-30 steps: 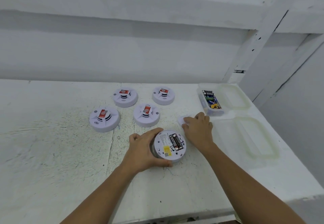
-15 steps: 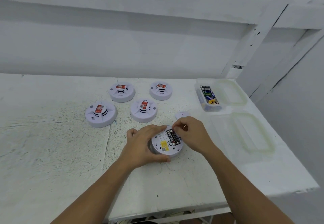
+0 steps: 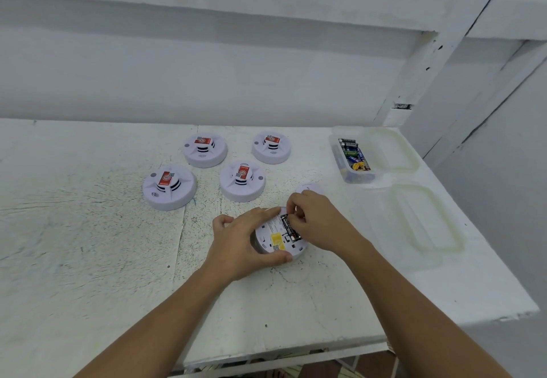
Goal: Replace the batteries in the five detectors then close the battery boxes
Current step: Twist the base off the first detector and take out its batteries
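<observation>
A white round detector (image 3: 275,241) lies upside down on the table, its battery box open with dark batteries (image 3: 288,225) showing. My left hand (image 3: 242,241) grips its rim from the left. The fingertips of my right hand (image 3: 316,221) pinch at the top end of a battery in the box. The small white battery cover (image 3: 309,188) lies on the table just behind my right hand. Several more white detectors sit face up behind, among them one at the left (image 3: 169,187), one in the middle (image 3: 242,181) and one at the back (image 3: 204,149).
A clear plastic box (image 3: 352,157) holding several batteries stands at the back right, its lid (image 3: 393,150) beside it. A second clear box (image 3: 426,218) lies nearer on the right. The table's (image 3: 88,259) right and front edges are close.
My right hand left the cover on the table and came to the open battery box, where its fingers now pinch a battery. The left hand kept its hold on the detector.
</observation>
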